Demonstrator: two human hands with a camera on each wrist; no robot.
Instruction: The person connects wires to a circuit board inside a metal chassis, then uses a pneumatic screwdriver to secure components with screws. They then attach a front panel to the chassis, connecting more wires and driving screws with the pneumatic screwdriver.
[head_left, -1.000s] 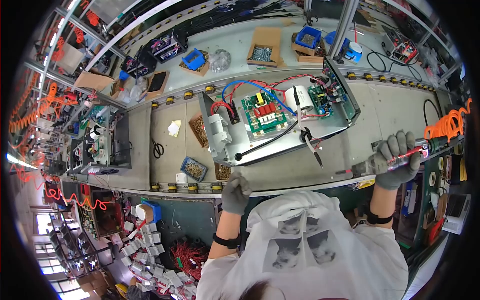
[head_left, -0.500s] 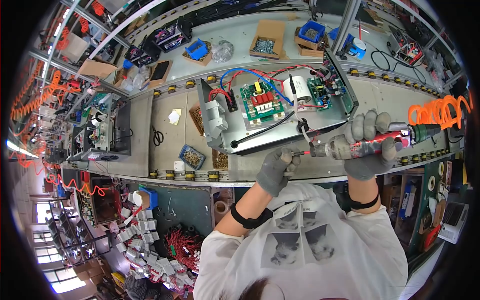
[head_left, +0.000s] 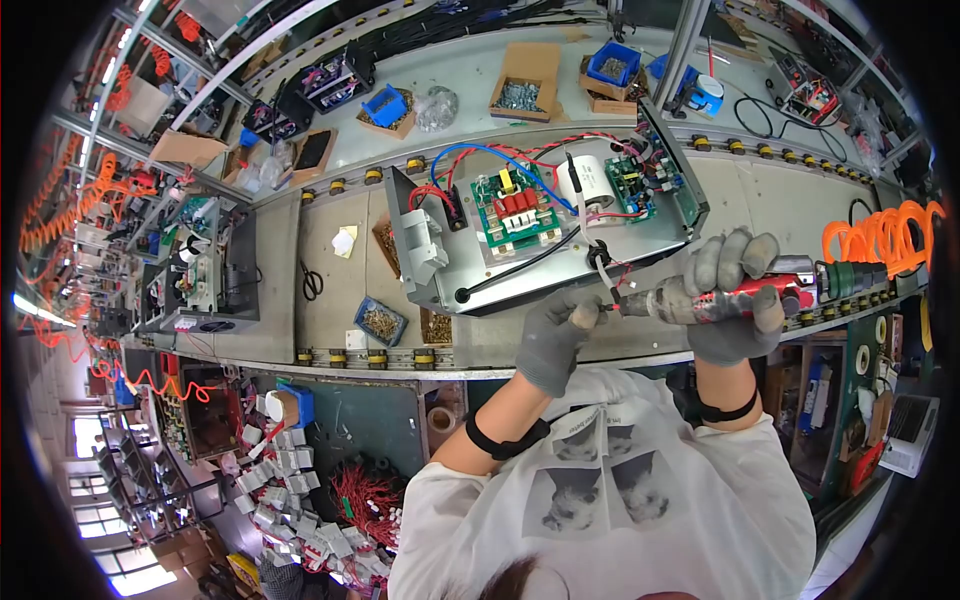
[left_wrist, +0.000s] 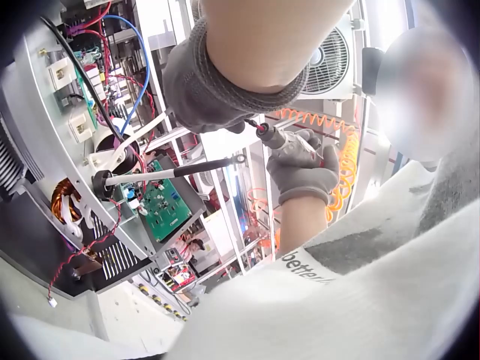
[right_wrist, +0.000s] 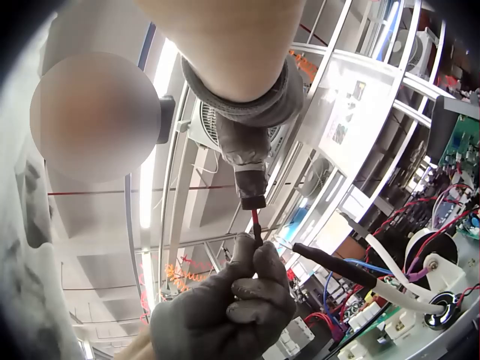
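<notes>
In the head view, my gloved right hand [head_left: 730,295] grips a red and grey power screwdriver [head_left: 680,302] with its bit facing left. My gloved left hand [head_left: 555,335] meets it there. The right wrist view shows the left thumb and fingers pinching the dark tip of the screwdriver's bit [right_wrist: 256,225]; any small part between the fingertips is hidden. Just beyond both hands lies an open metal chassis [head_left: 520,275] with a green circuit board, red parts and a white cylinder. From its grommet comes a white cable [left_wrist: 142,177] with a black sleeve and ring terminal.
An orange coiled hose [head_left: 870,240] trails from the screwdriver. Left of the chassis are a blue tray of small hardware [head_left: 381,321], scissors [head_left: 311,282] and another chassis [head_left: 215,270]. Rollers [head_left: 424,357] line the bench's front edge. Boxes of screws [head_left: 522,95] stand behind.
The two hands came together in front of the chassis: the right brought the screwdriver leftward, the left moved right to the bit. Over the last half second they shifted only slightly.
</notes>
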